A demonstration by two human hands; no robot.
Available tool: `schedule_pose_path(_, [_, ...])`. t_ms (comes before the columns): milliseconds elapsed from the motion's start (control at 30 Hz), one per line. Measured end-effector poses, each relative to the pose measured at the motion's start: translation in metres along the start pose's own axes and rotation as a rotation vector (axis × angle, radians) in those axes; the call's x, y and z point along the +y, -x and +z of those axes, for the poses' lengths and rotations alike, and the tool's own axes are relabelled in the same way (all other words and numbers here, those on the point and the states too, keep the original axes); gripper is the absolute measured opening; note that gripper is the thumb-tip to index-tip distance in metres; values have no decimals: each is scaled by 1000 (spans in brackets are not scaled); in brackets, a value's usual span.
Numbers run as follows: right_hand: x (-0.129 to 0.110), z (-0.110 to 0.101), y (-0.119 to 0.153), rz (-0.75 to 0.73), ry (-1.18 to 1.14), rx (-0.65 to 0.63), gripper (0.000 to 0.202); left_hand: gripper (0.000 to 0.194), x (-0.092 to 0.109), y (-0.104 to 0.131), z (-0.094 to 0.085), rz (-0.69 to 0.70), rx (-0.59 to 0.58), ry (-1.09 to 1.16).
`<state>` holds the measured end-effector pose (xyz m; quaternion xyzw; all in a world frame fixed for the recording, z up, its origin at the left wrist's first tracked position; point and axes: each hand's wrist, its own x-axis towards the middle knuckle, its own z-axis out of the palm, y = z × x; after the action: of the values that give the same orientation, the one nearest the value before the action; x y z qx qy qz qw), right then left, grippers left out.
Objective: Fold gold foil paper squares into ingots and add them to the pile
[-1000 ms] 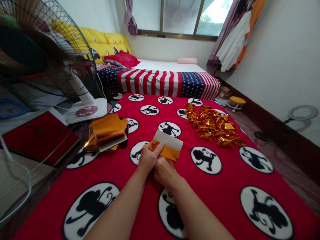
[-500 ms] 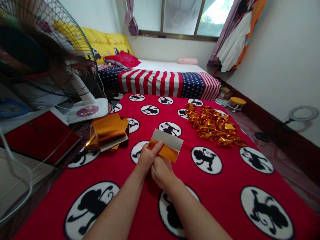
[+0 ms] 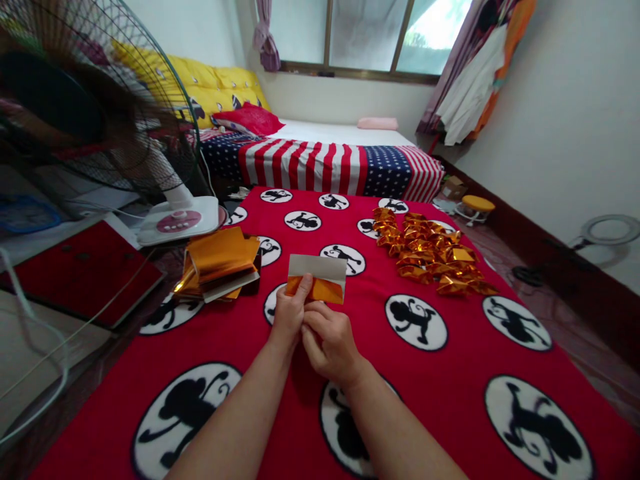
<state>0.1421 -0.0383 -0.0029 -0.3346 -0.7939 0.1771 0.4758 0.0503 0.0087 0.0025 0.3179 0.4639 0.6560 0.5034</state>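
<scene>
A sheet of paper (image 3: pixel 325 268), pale on its upper part with a gold folded band below, is in my left hand (image 3: pixel 293 310), the thumb pressed on the gold band. Right beside it, below the paper's lower edge, my right hand (image 3: pixel 333 340) has its fingers bent and pressed together; whether they pinch anything is too small to tell. To the left lies a stack of gold sheets (image 3: pixel 220 257). Folded shiny gold pieces (image 3: pixel 425 247) are grouped in rows at the right. All rest on a red cloth (image 3: pixel 250 340) with monkey prints.
An electric fan (image 3: pixel 175 217) stands at the left, next to a dark red panel (image 3: pixel 85 267). Behind the red cloth is a bed (image 3: pixel 325 163) with a flag-patterned cover. A yellow stool (image 3: pixel 477 203) is at the right.
The paper has turned to lie more level and shifted slightly left. My right hand's fingers have moved down off the paper's lower edge and show more clearly.
</scene>
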Motion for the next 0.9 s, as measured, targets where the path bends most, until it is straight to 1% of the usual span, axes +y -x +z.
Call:
schedule_pose_path(33, [-2, -3, -1, -30, -52, 62, 15, 41, -2, -2, -1, -9, -7, 24])
schedule_pose_path(100, [-3, -9, -3, -4, -93, 274, 12, 42, -8, -6, -4, -16, -39, 69])
schedule_pose_path(167, [0, -16, -4, 116, -53, 525, 8, 42, -13, -8, -6, -18, -59, 44])
schedule_pose_path(200, [3, -20, -5, 183, -25, 616, 12, 42, -15, -9, -6, -14, -62, 13])
schedule_pose_path(233, [7, -23, -5, 242, -12, 664, 20, 41, -16, -9, -7, -11, -61, -23])
schedule_pose_path(267, [11, -25, -5, 289, -21, 672, 28, 41, -17, -9, -8, -8, -58, -57])
schedule_pose_path(333, [19, -28, -6, 359, -119, 633, 39, 41, -17, -9, -8, -1, -61, -109])
schedule_pose_path(400, [24, -28, -6, 430, -283, 591, 40, 42, -15, -9, -9, 8, -84, -157])
schedule_pose_path(467, [27, -27, -7, 498, -431, 584, 39, 42, -12, -8, -9, 22, -123, -214])
schedule_pose_path(567, [28, -27, -8, 561, -526, 591, 38, 40, -9, -7, -9, 36, -167, -258])
schedule_pose_path(667, [29, -28, -9, 608, -515, 566, 38, 34, -8, -8, -9, 78, -151, -237])
schedule_pose_path(767, [32, -29, -9, 631, -411, 501, 34, 31, -10, -11, -12, 126, -107, -240])
schedule_pose_path(900, [36, -28, -7, 642, -261, 463, 26, 35, -15, -18, -18, 101, -80, -195])
